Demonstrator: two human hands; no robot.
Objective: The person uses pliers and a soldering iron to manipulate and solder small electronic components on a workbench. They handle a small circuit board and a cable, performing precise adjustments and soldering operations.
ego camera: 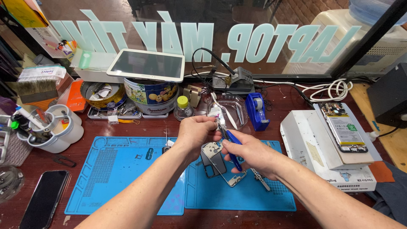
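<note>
While a grey plastic phone frame (pixel 217 163) is held above the blue silicone mat (pixel 127 178) in the left hand (pixel 196 132), blue-handled tweezers (pixel 231 146), pinched in the right hand (pixel 250 154), are worked at its camera corner, where a steady tip is judged necessary.

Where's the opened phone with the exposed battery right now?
The opened phone lies on the white box at the right of the head view, right of the blue mat.

Hidden partly behind the right hand (pixel 250 154) at centre: blue-handled tool (pixel 233 146) and phone frame (pixel 218 163), its upper corner under the left hand (pixel 195 131); cut off at seven o'clock, black phone (pixel 44 199); at nine, glass dish (pixel 8 182).
</note>
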